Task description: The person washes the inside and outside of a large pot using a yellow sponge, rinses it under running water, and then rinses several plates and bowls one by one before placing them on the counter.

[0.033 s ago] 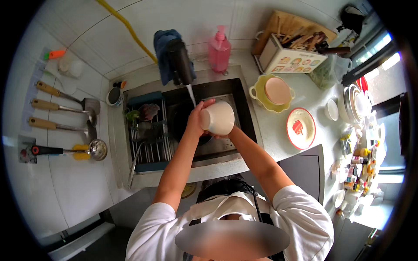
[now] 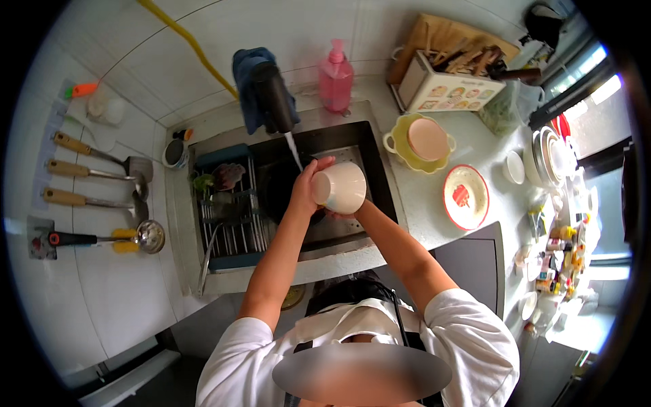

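Over the sink (image 2: 375, 163) a cream-white bowl (image 2: 344, 188) lies tilted on its side, its foot toward the left. My left hand (image 2: 309, 182) is closed on the bowl's foot side, with the fingers reaching over its upper edge. Most of my right hand (image 2: 346, 213) is hidden behind and beneath the bowl, gripping it from the lower right. Water runs from the black faucet (image 2: 272, 98) in a thin stream down beside my left fingers. Beneath my hands is a dark round pan (image 2: 274, 193) in the sink, partly covered.
A dish rack (image 2: 234, 247) fills the sink's left side. Right of the sink stand a yellow scalloped bowl (image 2: 401, 150) holding a pink one (image 2: 427, 139), and a red-rimmed bowl (image 2: 478, 212). A pink pump bottle (image 2: 336, 81) and a utensil holder (image 2: 441, 91) stand behind.
The whole view has shifted slightly. My hands keep the same hold on the bowl, and the water still runs.
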Demonstrator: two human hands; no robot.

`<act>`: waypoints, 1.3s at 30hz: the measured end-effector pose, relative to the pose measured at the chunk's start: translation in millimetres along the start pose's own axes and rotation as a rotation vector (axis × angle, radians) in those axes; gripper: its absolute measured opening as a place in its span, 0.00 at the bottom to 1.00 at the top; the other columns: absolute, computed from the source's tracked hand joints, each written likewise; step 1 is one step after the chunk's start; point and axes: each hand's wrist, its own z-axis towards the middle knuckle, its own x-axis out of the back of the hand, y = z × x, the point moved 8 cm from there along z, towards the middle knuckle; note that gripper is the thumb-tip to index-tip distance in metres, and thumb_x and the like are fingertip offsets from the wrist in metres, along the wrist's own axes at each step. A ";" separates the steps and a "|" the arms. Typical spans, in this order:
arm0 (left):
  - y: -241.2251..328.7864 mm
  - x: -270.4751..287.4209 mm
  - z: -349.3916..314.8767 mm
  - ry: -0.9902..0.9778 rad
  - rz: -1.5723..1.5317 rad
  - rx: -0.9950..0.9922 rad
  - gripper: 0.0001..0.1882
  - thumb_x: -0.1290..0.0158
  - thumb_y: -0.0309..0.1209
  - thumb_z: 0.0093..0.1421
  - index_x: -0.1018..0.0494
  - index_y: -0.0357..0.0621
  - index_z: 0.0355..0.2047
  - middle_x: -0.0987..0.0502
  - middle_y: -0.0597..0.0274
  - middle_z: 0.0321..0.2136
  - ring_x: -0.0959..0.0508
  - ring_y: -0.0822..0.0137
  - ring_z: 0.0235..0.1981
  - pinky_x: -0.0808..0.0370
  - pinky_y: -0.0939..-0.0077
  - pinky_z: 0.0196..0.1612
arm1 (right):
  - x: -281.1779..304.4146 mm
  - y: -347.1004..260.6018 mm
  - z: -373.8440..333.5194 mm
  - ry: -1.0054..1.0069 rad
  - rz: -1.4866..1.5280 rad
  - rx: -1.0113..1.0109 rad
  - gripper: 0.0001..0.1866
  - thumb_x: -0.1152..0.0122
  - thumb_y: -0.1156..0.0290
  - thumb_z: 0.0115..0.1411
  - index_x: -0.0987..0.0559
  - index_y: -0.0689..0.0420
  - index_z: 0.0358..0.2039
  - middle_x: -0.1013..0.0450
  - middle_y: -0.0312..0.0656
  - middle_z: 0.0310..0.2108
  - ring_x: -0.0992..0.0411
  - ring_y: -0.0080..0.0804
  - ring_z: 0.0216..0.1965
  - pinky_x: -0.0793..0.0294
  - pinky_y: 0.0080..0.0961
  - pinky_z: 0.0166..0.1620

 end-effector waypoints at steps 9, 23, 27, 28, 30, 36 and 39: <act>-34.4 -59.3 -18.5 0.141 0.433 -0.136 0.17 0.61 0.38 0.59 0.29 0.38 0.36 0.28 0.59 0.35 0.29 0.70 0.36 0.32 0.79 0.40 | 63.8 56.8 -36.4 -0.268 -0.159 0.052 0.18 0.48 0.62 0.52 0.32 0.51 0.44 0.33 0.39 0.41 0.35 0.32 0.37 0.35 0.26 0.37; -102.9 -94.8 45.0 0.014 0.722 -0.129 0.08 0.57 0.29 0.57 0.30 0.43 0.36 0.28 0.69 0.31 0.28 0.76 0.30 0.32 0.86 0.33 | 191.6 -75.9 -277.5 1.179 -0.379 0.438 0.13 0.49 0.69 0.47 0.26 0.62 0.32 0.28 0.43 0.19 0.30 0.29 0.17 0.30 0.24 0.19; -107.9 -126.0 71.4 0.003 0.809 -0.246 0.08 0.56 0.29 0.57 0.30 0.43 0.36 0.28 0.69 0.30 0.29 0.77 0.28 0.32 0.87 0.30 | 244.8 -81.4 -333.4 1.405 -0.568 0.285 0.16 0.50 0.69 0.46 0.27 0.63 0.35 0.28 0.43 0.21 0.29 0.29 0.19 0.29 0.25 0.16; -105.9 -135.3 75.6 0.018 0.871 -0.263 0.09 0.55 0.30 0.56 0.31 0.42 0.36 0.28 0.68 0.30 0.29 0.78 0.28 0.32 0.86 0.30 | 253.2 -80.2 -340.9 1.386 -0.517 0.284 0.16 0.51 0.69 0.45 0.27 0.66 0.34 0.29 0.47 0.19 0.28 0.33 0.18 0.29 0.25 0.18; -96.5 -124.7 108.5 0.081 1.176 -0.449 0.11 0.52 0.30 0.52 0.31 0.39 0.36 0.29 0.60 0.31 0.28 0.68 0.30 0.32 0.78 0.32 | 265.9 -81.9 -345.3 1.369 -0.527 0.187 0.17 0.52 0.69 0.45 0.28 0.68 0.33 0.29 0.48 0.19 0.28 0.34 0.17 0.29 0.26 0.18; -103.0 -171.3 126.4 0.141 1.701 -0.510 0.15 0.49 0.33 0.49 0.33 0.33 0.32 0.31 0.47 0.32 0.29 0.52 0.35 0.32 0.65 0.38 | 323.0 -69.9 -351.7 1.390 -0.628 0.023 0.15 0.55 0.70 0.46 0.29 0.71 0.28 0.29 0.51 0.18 0.28 0.35 0.15 0.28 0.27 0.19; -101.6 -163.5 139.7 0.241 1.692 -0.412 0.16 0.48 0.34 0.48 0.34 0.33 0.30 0.30 0.47 0.30 0.29 0.51 0.35 0.32 0.64 0.38 | 308.9 -82.4 -349.8 1.342 -0.557 0.013 0.15 0.57 0.72 0.45 0.29 0.72 0.26 0.30 0.53 0.17 0.28 0.36 0.15 0.28 0.28 0.20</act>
